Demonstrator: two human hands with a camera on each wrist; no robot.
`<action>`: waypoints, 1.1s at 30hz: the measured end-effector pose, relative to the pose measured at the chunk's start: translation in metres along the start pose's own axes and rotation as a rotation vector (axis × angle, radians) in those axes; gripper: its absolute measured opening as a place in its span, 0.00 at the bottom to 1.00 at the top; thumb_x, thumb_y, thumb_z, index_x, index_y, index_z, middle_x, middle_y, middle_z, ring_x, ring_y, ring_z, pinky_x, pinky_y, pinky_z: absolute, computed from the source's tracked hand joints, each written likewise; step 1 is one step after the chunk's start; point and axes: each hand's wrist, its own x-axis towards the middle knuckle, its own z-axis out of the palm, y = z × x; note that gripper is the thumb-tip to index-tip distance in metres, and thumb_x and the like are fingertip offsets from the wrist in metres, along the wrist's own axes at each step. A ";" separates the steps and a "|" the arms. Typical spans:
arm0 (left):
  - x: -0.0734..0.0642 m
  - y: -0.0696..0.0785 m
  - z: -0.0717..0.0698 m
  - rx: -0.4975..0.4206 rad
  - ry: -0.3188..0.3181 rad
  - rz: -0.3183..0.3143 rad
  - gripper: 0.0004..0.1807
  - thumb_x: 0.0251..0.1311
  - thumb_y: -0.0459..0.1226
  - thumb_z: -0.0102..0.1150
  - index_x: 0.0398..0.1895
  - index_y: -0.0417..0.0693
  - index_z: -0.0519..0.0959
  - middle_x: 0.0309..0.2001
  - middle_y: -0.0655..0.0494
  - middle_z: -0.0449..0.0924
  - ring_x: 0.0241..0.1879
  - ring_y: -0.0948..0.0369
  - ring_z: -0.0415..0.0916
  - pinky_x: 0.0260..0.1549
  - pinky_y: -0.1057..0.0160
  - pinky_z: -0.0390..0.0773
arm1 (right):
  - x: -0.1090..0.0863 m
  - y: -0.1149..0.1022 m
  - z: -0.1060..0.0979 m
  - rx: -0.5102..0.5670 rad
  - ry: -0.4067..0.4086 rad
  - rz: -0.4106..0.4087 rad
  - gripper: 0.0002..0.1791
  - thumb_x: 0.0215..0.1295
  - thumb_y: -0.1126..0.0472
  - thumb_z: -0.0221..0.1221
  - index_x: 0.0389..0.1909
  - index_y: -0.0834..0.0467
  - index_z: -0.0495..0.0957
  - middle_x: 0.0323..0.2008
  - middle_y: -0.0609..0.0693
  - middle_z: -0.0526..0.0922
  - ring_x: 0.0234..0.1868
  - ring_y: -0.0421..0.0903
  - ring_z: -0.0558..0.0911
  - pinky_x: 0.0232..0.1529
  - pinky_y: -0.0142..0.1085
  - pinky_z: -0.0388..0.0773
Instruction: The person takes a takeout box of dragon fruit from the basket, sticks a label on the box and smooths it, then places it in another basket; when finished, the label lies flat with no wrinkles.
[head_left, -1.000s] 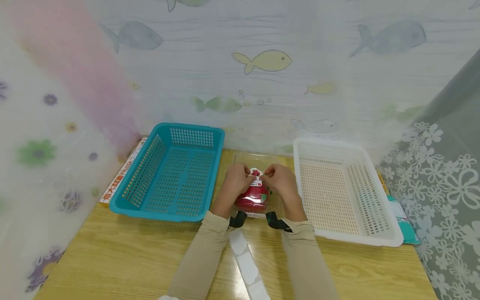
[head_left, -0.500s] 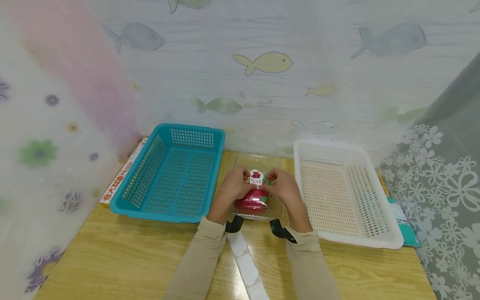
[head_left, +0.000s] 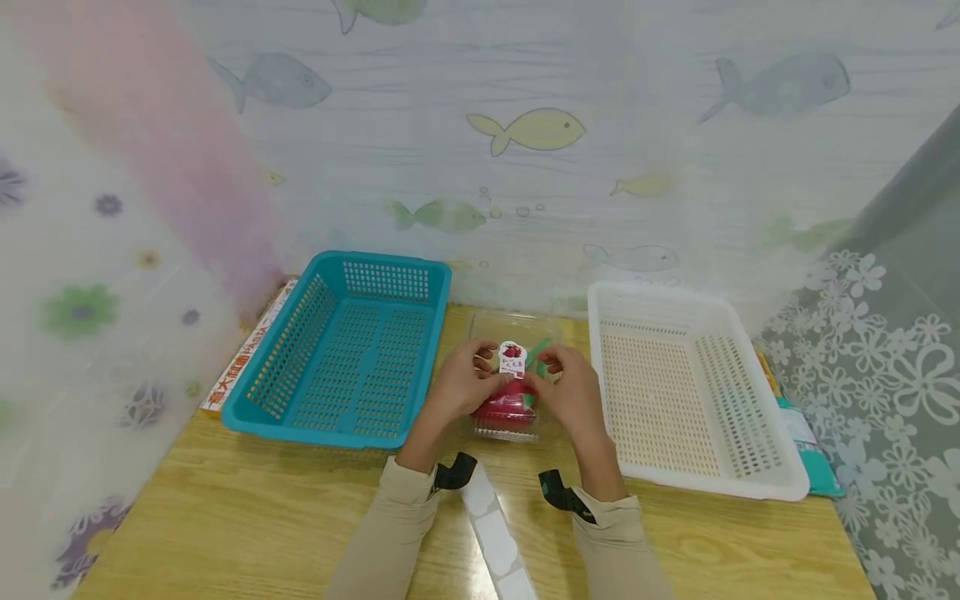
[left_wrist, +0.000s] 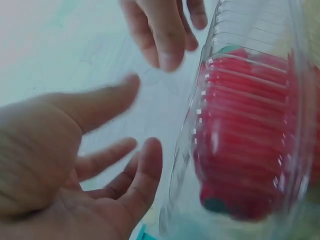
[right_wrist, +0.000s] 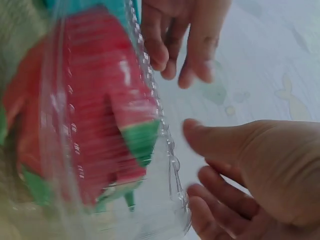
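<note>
Clear plastic box (head_left: 507, 433) in mid-table, with red fruit (head_left: 504, 407) inside and a white sticker (head_left: 512, 360) on top, between the blue basket (head_left: 315, 437) and the white basket (head_left: 705, 488). Probably weighted mostly by the fruit; thin-walled, springy, smooth, apt to slip or dent under a hard squeeze. Best taken by both lower sides, well away from the sticker. Sticker itself likely light, flexible and easily creased.

Left hand (head_left: 460, 383) and right hand (head_left: 572, 387) just above the lid, one on each side of the sticker, thumbs turned inward. Fingers loosely bent and parted in both wrist views, with nothing visible in hold and a gap to the box. Forearms angled inward from the near edge of the wooden table (head_left: 225, 517), over either side of a label strip (head_left: 498, 542).
</note>
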 end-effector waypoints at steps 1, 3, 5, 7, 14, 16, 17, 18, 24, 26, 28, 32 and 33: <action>-0.003 -0.002 -0.001 -0.015 0.000 0.009 0.31 0.61 0.39 0.72 0.66 0.43 0.73 0.58 0.42 0.76 0.52 0.48 0.81 0.53 0.50 0.83 | -0.004 0.000 0.000 0.013 0.020 -0.004 0.22 0.61 0.58 0.73 0.53 0.63 0.81 0.52 0.60 0.82 0.52 0.56 0.80 0.50 0.50 0.82; -0.010 -0.004 -0.002 -0.051 0.004 0.020 0.37 0.60 0.41 0.74 0.71 0.47 0.69 0.64 0.41 0.71 0.55 0.45 0.79 0.53 0.48 0.83 | -0.011 0.000 0.000 0.029 0.037 0.006 0.26 0.62 0.55 0.72 0.58 0.61 0.79 0.58 0.60 0.78 0.58 0.58 0.76 0.54 0.52 0.80; -0.017 -0.006 -0.003 -0.067 0.015 0.028 0.44 0.56 0.43 0.77 0.75 0.52 0.65 0.69 0.41 0.64 0.60 0.41 0.76 0.55 0.46 0.82 | -0.019 0.001 -0.001 0.045 0.029 0.022 0.32 0.62 0.53 0.72 0.64 0.60 0.75 0.65 0.61 0.72 0.64 0.60 0.70 0.60 0.56 0.76; -0.023 -0.008 -0.004 -0.052 0.030 0.046 0.52 0.51 0.45 0.80 0.78 0.57 0.60 0.73 0.43 0.58 0.66 0.39 0.69 0.58 0.42 0.80 | -0.026 0.002 0.000 0.044 0.014 0.029 0.40 0.60 0.53 0.73 0.71 0.59 0.69 0.71 0.62 0.66 0.68 0.63 0.65 0.63 0.61 0.72; -0.035 -0.015 -0.002 -0.014 -0.012 0.104 0.72 0.38 0.50 0.86 0.83 0.65 0.44 0.82 0.43 0.41 0.81 0.39 0.43 0.66 0.29 0.65 | -0.038 0.007 0.012 0.033 -0.021 0.011 0.61 0.52 0.53 0.78 0.79 0.64 0.51 0.79 0.68 0.49 0.78 0.71 0.52 0.70 0.70 0.59; -0.036 -0.019 0.001 -0.004 -0.045 0.092 0.73 0.39 0.51 0.85 0.84 0.65 0.41 0.83 0.42 0.37 0.82 0.39 0.38 0.67 0.28 0.62 | -0.039 0.009 0.016 0.031 -0.028 0.016 0.65 0.49 0.51 0.79 0.80 0.65 0.48 0.80 0.68 0.46 0.80 0.70 0.49 0.72 0.70 0.57; -0.037 -0.021 0.003 0.003 -0.059 0.083 0.73 0.40 0.51 0.85 0.84 0.65 0.40 0.84 0.42 0.36 0.82 0.39 0.36 0.67 0.27 0.61 | -0.039 0.010 0.017 0.034 -0.029 0.020 0.67 0.48 0.50 0.80 0.80 0.65 0.46 0.80 0.68 0.45 0.80 0.70 0.48 0.72 0.70 0.56; -0.038 -0.023 0.005 0.010 -0.068 0.072 0.73 0.40 0.52 0.84 0.84 0.64 0.40 0.84 0.42 0.36 0.82 0.39 0.35 0.67 0.27 0.61 | -0.040 0.011 0.018 0.036 -0.032 0.031 0.68 0.47 0.49 0.80 0.81 0.64 0.45 0.81 0.68 0.43 0.80 0.70 0.47 0.72 0.70 0.56; -0.040 -0.034 0.017 0.040 -0.065 0.038 0.70 0.41 0.52 0.84 0.84 0.62 0.44 0.83 0.40 0.37 0.81 0.37 0.36 0.65 0.26 0.62 | -0.044 0.025 0.020 0.052 -0.078 0.086 0.71 0.48 0.44 0.79 0.82 0.59 0.42 0.82 0.65 0.39 0.81 0.69 0.43 0.72 0.71 0.54; -0.038 -0.039 0.019 0.047 -0.059 0.031 0.69 0.42 0.52 0.84 0.83 0.64 0.46 0.83 0.40 0.37 0.81 0.36 0.37 0.65 0.26 0.63 | -0.044 0.030 0.020 0.073 -0.085 0.094 0.71 0.48 0.44 0.79 0.83 0.58 0.42 0.82 0.64 0.40 0.81 0.69 0.43 0.71 0.71 0.54; -0.036 -0.042 0.020 0.058 -0.043 0.017 0.66 0.43 0.51 0.84 0.83 0.64 0.49 0.83 0.41 0.39 0.81 0.36 0.41 0.65 0.27 0.64 | -0.044 0.034 0.021 0.095 -0.099 0.094 0.70 0.48 0.43 0.78 0.83 0.56 0.43 0.82 0.63 0.40 0.81 0.69 0.44 0.71 0.72 0.54; -0.033 -0.049 0.021 0.052 -0.009 0.002 0.61 0.44 0.47 0.84 0.81 0.61 0.56 0.83 0.43 0.43 0.79 0.35 0.49 0.66 0.30 0.66 | -0.042 0.040 0.023 0.121 -0.126 0.086 0.69 0.50 0.41 0.77 0.83 0.54 0.43 0.83 0.62 0.41 0.81 0.68 0.44 0.72 0.72 0.53; -0.032 -0.051 0.022 0.041 -0.008 0.002 0.60 0.45 0.46 0.83 0.81 0.60 0.56 0.83 0.44 0.43 0.78 0.34 0.50 0.66 0.31 0.67 | -0.042 0.042 0.023 0.119 -0.129 0.083 0.69 0.50 0.42 0.77 0.83 0.54 0.42 0.83 0.62 0.41 0.81 0.68 0.44 0.72 0.71 0.53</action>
